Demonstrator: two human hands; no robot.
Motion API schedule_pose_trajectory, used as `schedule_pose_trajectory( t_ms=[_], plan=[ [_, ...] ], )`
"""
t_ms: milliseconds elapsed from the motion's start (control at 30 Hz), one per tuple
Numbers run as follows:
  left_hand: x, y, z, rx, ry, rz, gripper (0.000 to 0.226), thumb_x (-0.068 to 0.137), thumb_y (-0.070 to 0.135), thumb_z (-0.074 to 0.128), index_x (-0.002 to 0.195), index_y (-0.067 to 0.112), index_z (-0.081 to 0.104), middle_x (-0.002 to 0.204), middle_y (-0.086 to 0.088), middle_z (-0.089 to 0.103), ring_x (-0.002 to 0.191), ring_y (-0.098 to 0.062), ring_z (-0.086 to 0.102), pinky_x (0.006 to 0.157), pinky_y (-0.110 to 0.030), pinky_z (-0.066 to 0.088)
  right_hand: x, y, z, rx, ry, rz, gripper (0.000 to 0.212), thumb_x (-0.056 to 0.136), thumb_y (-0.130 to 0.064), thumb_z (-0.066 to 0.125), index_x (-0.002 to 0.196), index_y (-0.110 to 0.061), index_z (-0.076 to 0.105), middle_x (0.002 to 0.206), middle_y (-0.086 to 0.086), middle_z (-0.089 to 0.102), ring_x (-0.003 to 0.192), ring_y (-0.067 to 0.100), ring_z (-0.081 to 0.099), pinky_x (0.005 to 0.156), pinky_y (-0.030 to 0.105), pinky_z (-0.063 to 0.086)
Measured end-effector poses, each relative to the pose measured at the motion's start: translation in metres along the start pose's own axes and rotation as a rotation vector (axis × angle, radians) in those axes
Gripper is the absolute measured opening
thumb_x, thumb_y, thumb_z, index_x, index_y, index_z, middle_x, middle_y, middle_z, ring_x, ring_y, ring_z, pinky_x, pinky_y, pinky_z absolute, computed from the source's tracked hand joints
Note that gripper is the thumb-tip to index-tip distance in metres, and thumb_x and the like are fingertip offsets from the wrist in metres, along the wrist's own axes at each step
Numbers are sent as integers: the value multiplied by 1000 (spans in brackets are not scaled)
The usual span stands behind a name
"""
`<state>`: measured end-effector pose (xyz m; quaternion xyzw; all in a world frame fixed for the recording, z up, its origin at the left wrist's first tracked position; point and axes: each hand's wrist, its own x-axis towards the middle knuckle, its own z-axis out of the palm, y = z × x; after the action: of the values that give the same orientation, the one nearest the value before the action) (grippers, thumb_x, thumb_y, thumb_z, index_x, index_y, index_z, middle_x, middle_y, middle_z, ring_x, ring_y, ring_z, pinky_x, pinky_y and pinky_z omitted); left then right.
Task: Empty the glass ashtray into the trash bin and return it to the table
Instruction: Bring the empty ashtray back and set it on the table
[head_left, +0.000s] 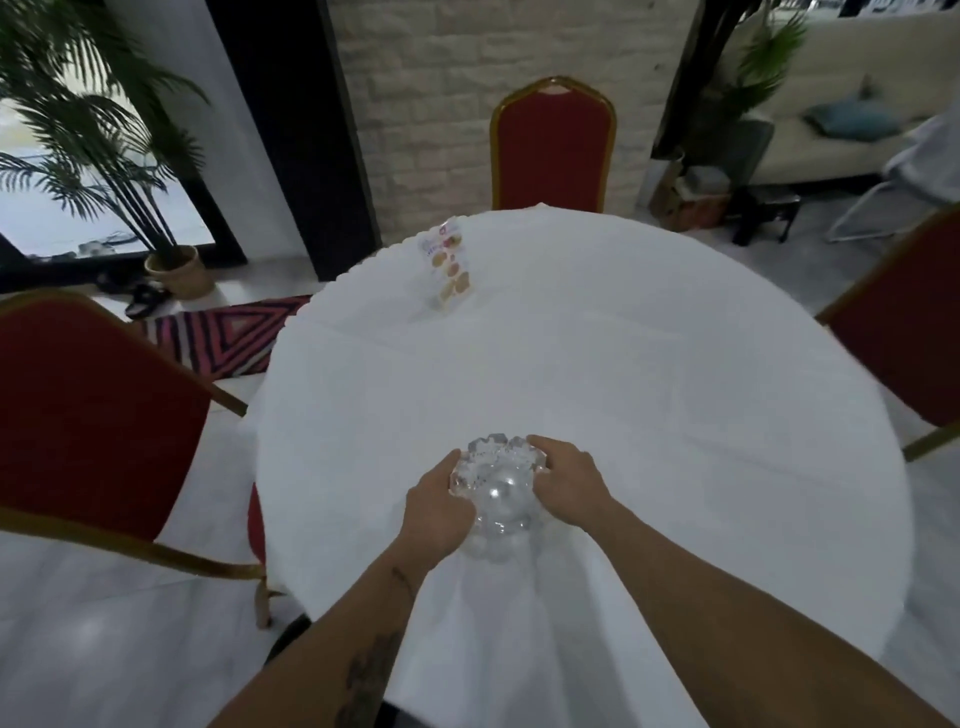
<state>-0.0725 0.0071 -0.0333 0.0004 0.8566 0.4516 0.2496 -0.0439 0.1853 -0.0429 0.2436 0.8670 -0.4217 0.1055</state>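
The clear glass ashtray (497, 486), with a scalloped rim, is at the near edge of the round table (597, 374), which is covered by a white cloth. My left hand (439, 512) grips its left side and my right hand (569, 480) grips its right side. Its contents are too blurred to make out. Whether it rests on the cloth or is held just above it, I cannot tell. No trash bin is in view.
A standing menu card (451, 267) is on the table's far left. Red chairs with gold frames stand at the left (98, 415), the far side (553, 145) and the right (904, 338). A potted palm (111, 145), a striped rug (228, 335) and a sofa (831, 98) lie beyond.
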Motion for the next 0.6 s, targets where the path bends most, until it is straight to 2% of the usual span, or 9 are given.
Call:
schedule_pose_trajectory(
  t_ms=[100,167,200,300,367,433,467,567,600],
  plan=[
    [6,13,10,16,36,17,56,84,1,49,135,21,56,118,10,62,102,-15,59,99,-32,51,11,8,-2,-6,41,-6,40,67,-17,46,99,-34,64,103,-4,73,93,20,64,74,26,44],
    [14,15,14,45,46,17,61,82,4,50,140,22,52,128,2,64,111,-19,61,101,-33,51,14,8,-4,-3,71,-25,28,68,-11,46,86,-27,61,86,-6,71,84,20,64,65,26,44],
    [19,15,17,65,46,22,60,81,5,49,138,23,54,127,-1,65,112,-21,62,99,-32,51,17,8,-4,-2,77,-33,26,68,-8,46,83,-25,59,80,-6,69,79,20,63,62,26,44],
    [25,20,19,126,45,59,51,79,2,48,124,21,62,107,0,69,98,-20,64,85,-26,49,20,7,-7,7,69,-36,25,69,-4,47,83,-21,60,80,-6,69,80,20,62,67,30,47],
    [26,20,20,112,40,60,57,79,3,50,132,20,58,109,2,64,101,-18,60,91,-28,49,23,10,-6,3,68,-46,21,72,-6,48,81,-22,58,80,-5,68,80,21,63,68,31,47],
    [31,15,19,130,35,57,67,75,12,51,141,25,50,122,2,62,112,-19,59,101,-36,50,25,11,-6,-11,64,-44,21,73,-7,48,83,-22,59,81,-5,68,81,22,63,70,33,50],
    [36,9,20,151,27,63,69,71,18,49,139,28,51,122,2,63,114,-21,61,101,-38,51,26,12,-5,-23,60,-53,24,74,-8,48,88,-23,60,84,-4,68,83,23,64,72,34,52],
    [39,5,19,253,-7,104,56,65,24,44,118,31,59,107,1,66,103,-22,64,88,-34,53,20,7,-9,-188,38,-70,37,79,-12,49,113,-23,58,103,4,63,97,29,62,76,34,48],
    [37,5,18,267,-9,125,52,67,24,44,116,30,59,107,1,65,104,-21,62,87,-32,52,21,8,-8,-251,43,-84,41,83,-14,49,122,-21,54,109,7,60,103,30,60,77,34,46]
  ],
)
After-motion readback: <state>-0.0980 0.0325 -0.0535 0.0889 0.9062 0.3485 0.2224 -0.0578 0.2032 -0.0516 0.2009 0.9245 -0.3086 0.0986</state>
